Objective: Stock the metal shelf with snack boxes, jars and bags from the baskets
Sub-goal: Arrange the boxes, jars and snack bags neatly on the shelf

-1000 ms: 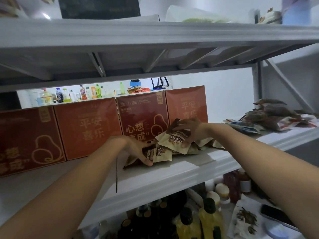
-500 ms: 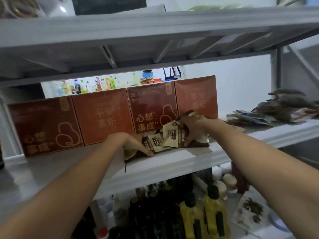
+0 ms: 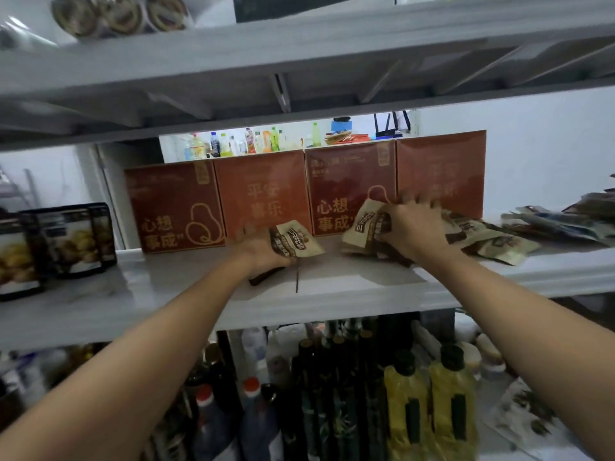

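Far left of the left hand, dark snack packs (image 3: 66, 241) stood upright on the metal shelf (image 3: 166, 294). Behind both hands, four red boxes (image 3: 263, 194) stood in a row along the back, side by side and touching.

Left hand (image 3: 261, 249) gripped a single pouch (image 3: 296, 241), fingers curled behind it, thumb side not clear. Pouch was tilted, face toward camera, just in front of the boxes. A dark strip (image 3: 266, 277) lay on the shelf under that hand, maybe another pouch's edge, cannot tell.

Right hand (image 3: 412, 227) had its fingers curled over a tilted pouch (image 3: 366, 224) and held it at the near end of a heap. Just right of that hand, a loose pile (image 3: 492, 242) of the same tan-and-brown pouches lay flat and overlapping. Beyond it sat mixed bags (image 3: 559, 224). Below both hands, bottles (image 3: 406, 404) crowded the lower level.

Judgement: the pouches looked light, soft and floppy, with a slick film, so the pile would likely slide if nudged. Contents were probably crushable. Best hold seemed a pinch on a sealed top or side edge, not a squeeze on the belly. They would likely stand only when leaned against the boxes or each other
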